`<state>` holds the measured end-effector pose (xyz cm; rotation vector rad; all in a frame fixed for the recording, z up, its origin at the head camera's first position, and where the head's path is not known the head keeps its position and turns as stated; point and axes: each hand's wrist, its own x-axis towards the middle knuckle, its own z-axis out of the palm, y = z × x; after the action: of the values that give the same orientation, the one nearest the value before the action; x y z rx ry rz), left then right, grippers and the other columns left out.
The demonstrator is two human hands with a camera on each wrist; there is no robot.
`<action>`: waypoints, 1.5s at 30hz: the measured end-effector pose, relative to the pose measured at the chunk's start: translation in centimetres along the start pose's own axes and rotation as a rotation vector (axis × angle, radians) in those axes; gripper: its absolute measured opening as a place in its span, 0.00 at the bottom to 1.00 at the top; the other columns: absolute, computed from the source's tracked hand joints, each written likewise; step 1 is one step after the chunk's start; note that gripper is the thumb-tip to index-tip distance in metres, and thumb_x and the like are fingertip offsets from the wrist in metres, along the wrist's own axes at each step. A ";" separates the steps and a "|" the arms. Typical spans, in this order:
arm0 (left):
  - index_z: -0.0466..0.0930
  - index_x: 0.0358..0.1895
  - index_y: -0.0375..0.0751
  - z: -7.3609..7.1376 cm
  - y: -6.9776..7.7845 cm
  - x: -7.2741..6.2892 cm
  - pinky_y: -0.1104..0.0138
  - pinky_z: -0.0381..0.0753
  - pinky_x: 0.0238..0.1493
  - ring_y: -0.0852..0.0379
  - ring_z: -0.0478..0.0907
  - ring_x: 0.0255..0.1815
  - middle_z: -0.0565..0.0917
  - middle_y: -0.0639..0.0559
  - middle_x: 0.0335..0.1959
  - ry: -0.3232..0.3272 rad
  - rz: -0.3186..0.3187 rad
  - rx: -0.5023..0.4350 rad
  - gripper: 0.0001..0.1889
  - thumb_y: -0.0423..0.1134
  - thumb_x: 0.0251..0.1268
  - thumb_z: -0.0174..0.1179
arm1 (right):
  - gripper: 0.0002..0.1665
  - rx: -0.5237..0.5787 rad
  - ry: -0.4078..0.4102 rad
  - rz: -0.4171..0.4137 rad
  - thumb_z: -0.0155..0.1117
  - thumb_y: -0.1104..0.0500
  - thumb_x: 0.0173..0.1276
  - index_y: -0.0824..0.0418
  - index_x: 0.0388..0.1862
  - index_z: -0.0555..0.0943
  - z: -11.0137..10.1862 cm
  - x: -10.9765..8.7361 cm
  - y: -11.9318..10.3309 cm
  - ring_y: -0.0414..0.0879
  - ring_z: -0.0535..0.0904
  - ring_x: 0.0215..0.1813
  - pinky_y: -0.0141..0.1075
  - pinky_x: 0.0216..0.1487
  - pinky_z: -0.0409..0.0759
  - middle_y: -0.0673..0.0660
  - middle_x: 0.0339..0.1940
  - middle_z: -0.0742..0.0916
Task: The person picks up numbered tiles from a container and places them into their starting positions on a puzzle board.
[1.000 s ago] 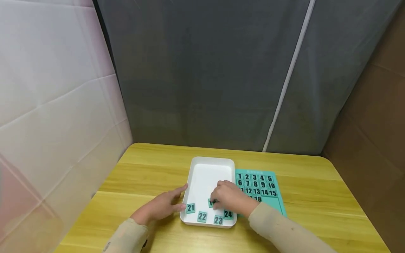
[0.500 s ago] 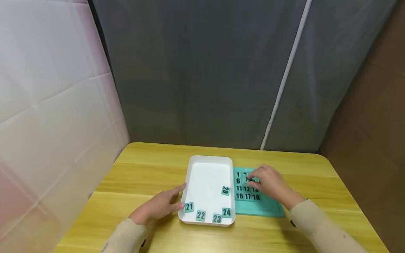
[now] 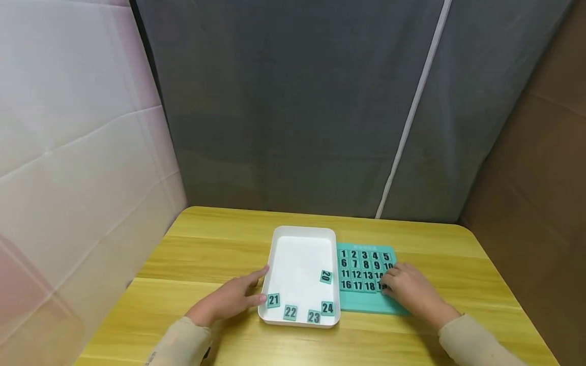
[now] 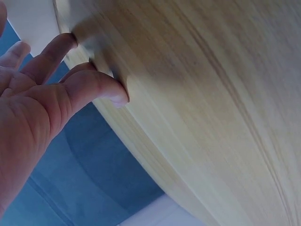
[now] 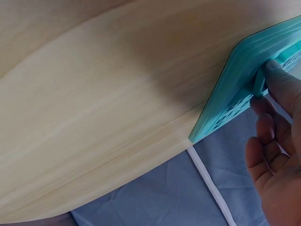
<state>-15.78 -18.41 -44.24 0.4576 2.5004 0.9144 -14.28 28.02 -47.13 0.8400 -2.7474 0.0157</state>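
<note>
My right hand (image 3: 412, 292) is over the right part of a teal number board (image 3: 371, 303), pinching a number tile (image 5: 259, 84). The right wrist view has that tile tilted between thumb and fingertip, low over the board's recess; in the head view it sits right of tile 18, its number mostly covered. Rows 1 to 18 fill the board's upper part, 10, 14 and 15 partly or fully behind my fingers. My left hand (image 3: 229, 301) rests loosely against the left wall of a white tray (image 3: 299, 249), its fingers relaxed.
Inside the tray, tile 20 (image 3: 326, 276) lies turned sideways near the right wall. Tiles 21 (image 3: 273, 300), 22 (image 3: 290, 312), 23 (image 3: 314, 316) and 24 (image 3: 327, 308) lie along its near end. The board adjoins the tray's right side on a wooden table (image 3: 220, 236).
My right hand picked up a tile from the tray, carried it right across the board, then came down toward the spot beside tile 18. The left hand stays at the tray.
</note>
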 end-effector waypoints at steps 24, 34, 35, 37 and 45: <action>0.59 0.86 0.55 0.2 0.0 0.3 0.34 0.61 0.81 0.30 0.64 0.83 0.70 0.32 0.81 -0.005 -0.030 0.008 0.41 0.52 0.76 0.66 | 0.11 -0.011 0.064 -0.039 0.86 0.57 0.56 0.51 0.37 0.92 1.0 -1.2 0.1 0.46 0.85 0.45 0.46 0.50 0.86 0.48 0.41 0.92; 0.59 0.86 0.54 0.1 0.2 0.2 0.33 0.59 0.82 0.29 0.63 0.83 0.69 0.32 0.81 -0.010 -0.028 0.020 0.40 0.52 0.76 0.65 | 0.12 0.117 -0.088 0.162 0.84 0.57 0.61 0.51 0.43 0.91 0.4 -0.5 -0.4 0.48 0.85 0.51 0.50 0.57 0.87 0.49 0.47 0.91; 0.59 0.86 0.54 0.2 0.2 0.2 0.34 0.60 0.82 0.29 0.63 0.83 0.69 0.32 0.81 -0.011 -0.026 0.022 0.40 0.52 0.77 0.65 | 0.13 0.136 -0.109 0.187 0.83 0.57 0.62 0.51 0.45 0.91 0.3 -0.5 -0.4 0.49 0.86 0.52 0.51 0.57 0.87 0.50 0.48 0.91; 0.59 0.86 0.54 0.2 0.1 0.2 0.34 0.60 0.82 0.29 0.63 0.83 0.69 0.33 0.81 -0.009 -0.026 0.022 0.40 0.52 0.77 0.65 | 0.15 0.175 -0.139 0.234 0.82 0.56 0.64 0.52 0.49 0.90 0.3 -0.6 -0.4 0.50 0.87 0.53 0.51 0.58 0.87 0.50 0.49 0.91; 0.59 0.86 0.55 0.0 0.4 0.0 0.31 0.58 0.81 0.26 0.61 0.83 0.70 0.32 0.80 -0.008 -0.034 0.011 0.40 0.52 0.76 0.66 | 0.22 0.234 -0.147 0.284 0.81 0.56 0.66 0.57 0.58 0.88 0.4 -0.7 -0.2 0.56 0.88 0.58 0.55 0.61 0.86 0.56 0.55 0.91</action>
<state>-15.70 -18.15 -43.99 0.4205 2.4996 0.8839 -13.71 28.27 -47.73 0.5140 -3.0232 0.3494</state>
